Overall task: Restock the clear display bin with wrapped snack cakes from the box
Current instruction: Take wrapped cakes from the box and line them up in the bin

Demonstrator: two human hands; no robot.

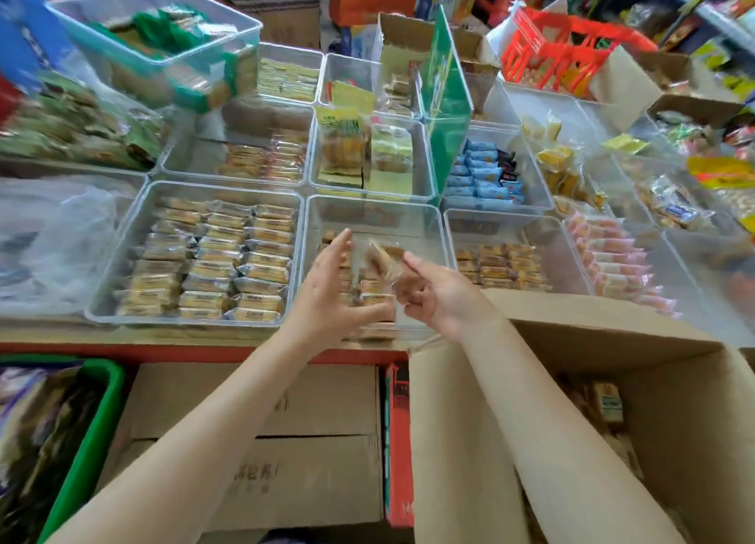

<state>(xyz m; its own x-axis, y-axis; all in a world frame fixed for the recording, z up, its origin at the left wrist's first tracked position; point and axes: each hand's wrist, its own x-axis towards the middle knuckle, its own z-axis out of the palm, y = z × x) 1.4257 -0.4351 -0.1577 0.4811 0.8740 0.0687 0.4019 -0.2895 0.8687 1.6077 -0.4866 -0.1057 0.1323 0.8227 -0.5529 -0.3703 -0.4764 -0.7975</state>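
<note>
I see a clear-wrapped brown snack cake (382, 257) pinched in my right hand (435, 294) over the clear plastic display bin (376, 212), partly filled, left hand (331, 294) open with straight fingers beside it, open brown cardboard box (674, 380) near right, fuller clear bin (122, 265) left.

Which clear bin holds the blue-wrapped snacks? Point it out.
The clear bin right of the green divider, behind the front row; its blue packets set it apart from the tan-filled bins.

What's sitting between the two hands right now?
In the head view, a wrapped snack cake, blurred, lies between the left hand and right hand, over the clear display bin; the right fingers appear to grip it.
</note>
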